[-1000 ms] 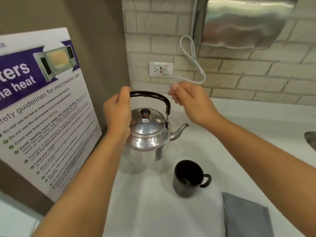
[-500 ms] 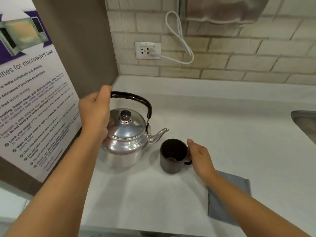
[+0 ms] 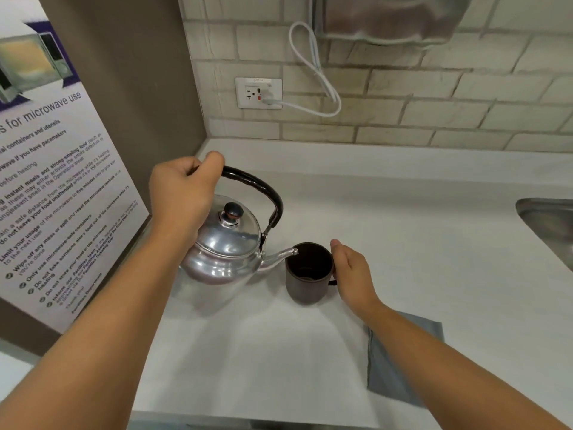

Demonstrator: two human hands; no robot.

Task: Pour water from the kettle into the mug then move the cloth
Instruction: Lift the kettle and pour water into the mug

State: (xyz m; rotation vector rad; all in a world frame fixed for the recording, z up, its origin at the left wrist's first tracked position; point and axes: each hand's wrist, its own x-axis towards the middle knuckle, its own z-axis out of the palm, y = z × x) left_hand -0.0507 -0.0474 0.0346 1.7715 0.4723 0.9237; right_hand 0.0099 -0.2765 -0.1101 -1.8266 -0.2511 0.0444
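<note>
A shiny steel kettle (image 3: 226, 246) with a black handle is tilted a little, its spout tip at the rim of a dark mug (image 3: 305, 274). My left hand (image 3: 183, 193) is closed around the handle's left end. The mug stands upright on the white counter (image 3: 403, 243), and my right hand (image 3: 350, 274) wraps its right side, covering most of the mug's handle. No water stream shows. A folded grey cloth (image 3: 390, 367) lies flat near the counter's front edge, partly under my right forearm.
A microwave safety poster (image 3: 52, 181) leans on the brown wall at the left. A wall socket (image 3: 259, 93) with a white looped cable sits on the brick backsplash. A steel sink (image 3: 548, 225) begins at the right edge. A metal dispenser (image 3: 387, 20) hangs above.
My right hand dropped from near the kettle handle down to the mug and closed around it. The kettle's spout has come closer to the mug's rim.
</note>
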